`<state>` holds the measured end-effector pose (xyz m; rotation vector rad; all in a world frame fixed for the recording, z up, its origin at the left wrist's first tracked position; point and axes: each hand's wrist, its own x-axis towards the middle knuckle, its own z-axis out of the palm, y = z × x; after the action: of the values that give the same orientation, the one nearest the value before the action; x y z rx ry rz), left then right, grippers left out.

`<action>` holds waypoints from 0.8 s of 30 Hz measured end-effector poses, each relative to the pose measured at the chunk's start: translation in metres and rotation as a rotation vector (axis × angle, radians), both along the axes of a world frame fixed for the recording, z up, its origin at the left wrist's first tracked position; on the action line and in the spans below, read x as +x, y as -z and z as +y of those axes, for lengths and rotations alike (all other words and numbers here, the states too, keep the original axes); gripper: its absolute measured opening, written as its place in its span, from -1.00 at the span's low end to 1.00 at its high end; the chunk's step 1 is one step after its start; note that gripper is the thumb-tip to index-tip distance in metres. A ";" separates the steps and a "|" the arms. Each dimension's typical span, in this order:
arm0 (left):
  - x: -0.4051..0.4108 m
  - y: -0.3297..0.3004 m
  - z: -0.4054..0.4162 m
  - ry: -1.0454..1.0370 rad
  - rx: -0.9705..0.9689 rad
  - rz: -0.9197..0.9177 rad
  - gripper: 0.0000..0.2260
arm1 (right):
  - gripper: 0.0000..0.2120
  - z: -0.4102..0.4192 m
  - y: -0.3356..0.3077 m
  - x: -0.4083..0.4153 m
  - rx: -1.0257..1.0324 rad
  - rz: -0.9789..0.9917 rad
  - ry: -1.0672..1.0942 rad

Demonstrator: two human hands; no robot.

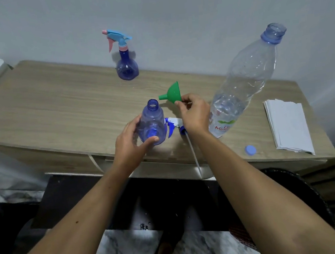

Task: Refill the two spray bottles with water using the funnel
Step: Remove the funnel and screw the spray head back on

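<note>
My left hand (132, 142) grips an open blue spray bottle (152, 122) near the table's front edge; its neck has no head on it. My right hand (195, 114) pinches a green funnel (172, 93) by its rim, spout pointing left toward the bottle's mouth, just right of it. The bottle's blue-and-white spray head (172, 125) with its dip tube lies on the table between my hands. A second blue spray bottle (126, 66), with a light-blue and pink head on, stands at the back. A large uncapped water bottle (240, 87), partly filled, stands to the right.
The wooden table (58, 108) stands against a wall. A blue bottle cap (250, 150) lies near the front edge at right. A stack of white paper towels (289, 127) sits at the far right. Dark floor and a chair lie below.
</note>
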<state>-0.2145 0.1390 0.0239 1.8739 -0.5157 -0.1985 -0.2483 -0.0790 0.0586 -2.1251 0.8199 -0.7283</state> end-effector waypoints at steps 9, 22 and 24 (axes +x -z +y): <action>0.003 0.006 0.001 -0.009 0.006 -0.061 -0.27 | -0.88 -0.007 0.026 0.007 0.001 0.105 -0.040; 0.002 -0.001 0.002 0.000 0.018 -0.062 -0.23 | -0.69 -0.003 0.033 0.004 -0.016 0.108 -0.073; 0.001 0.000 0.001 -0.001 0.020 -0.063 -0.23 | -0.65 0.000 0.029 -0.003 -0.008 0.089 -0.083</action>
<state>-0.2135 0.1404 0.0244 1.9050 -0.5571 -0.1447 -0.2514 -0.0792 0.0291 -2.1977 0.7713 -0.5980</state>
